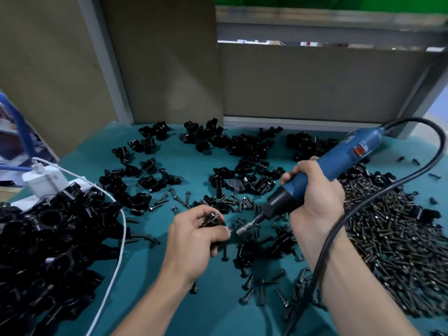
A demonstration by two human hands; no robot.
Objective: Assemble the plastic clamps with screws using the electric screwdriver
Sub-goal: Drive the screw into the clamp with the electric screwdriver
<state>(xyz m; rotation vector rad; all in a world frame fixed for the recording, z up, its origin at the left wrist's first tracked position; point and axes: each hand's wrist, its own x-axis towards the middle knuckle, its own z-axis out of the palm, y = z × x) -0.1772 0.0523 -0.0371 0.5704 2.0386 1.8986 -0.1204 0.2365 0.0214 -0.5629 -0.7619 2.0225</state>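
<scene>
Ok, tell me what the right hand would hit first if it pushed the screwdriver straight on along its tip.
Probably the left hand, at the thumb beside the clamp it pinches; the electric screwdriver in the right hand points there, though depth is unclear.

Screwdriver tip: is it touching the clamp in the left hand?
Apart. Head view: the screwdriver tip hangs right of the left hand, mat showing between it and the clamp.
</scene>
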